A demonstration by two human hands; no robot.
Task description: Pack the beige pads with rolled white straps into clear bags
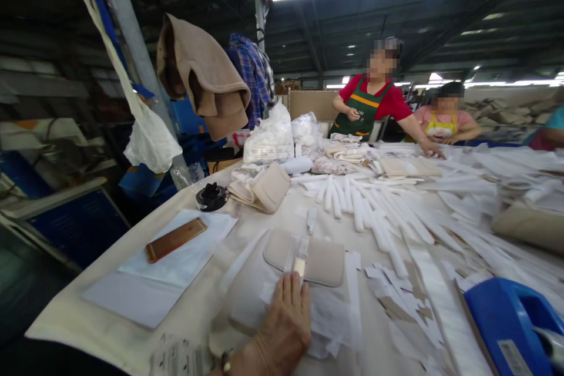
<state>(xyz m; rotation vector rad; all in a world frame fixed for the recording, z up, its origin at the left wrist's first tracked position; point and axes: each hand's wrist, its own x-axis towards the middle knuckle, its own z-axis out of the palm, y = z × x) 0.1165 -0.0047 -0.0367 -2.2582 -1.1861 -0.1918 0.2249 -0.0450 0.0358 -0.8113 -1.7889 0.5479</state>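
Note:
My left hand (282, 329) lies flat on loose white paper scraps at the near edge of the cloth-covered table (88, 305), fingers stretched out together and holding nothing. Its fingertips almost touch a flat beige fabric pad (324, 261). A narrow white strip (294, 254) lies across the middle of that pad. A watch or bracelet shows at the wrist. My right hand is out of sight.
A gold phone (175, 239) rests on white sheets at left, near a black round object (211, 197) and folded beige pads (264, 188). Many white strips (352, 202) cover the middle and right. A blue device (511, 323) sits at bottom right. Two co-workers (368, 106) work at the far side.

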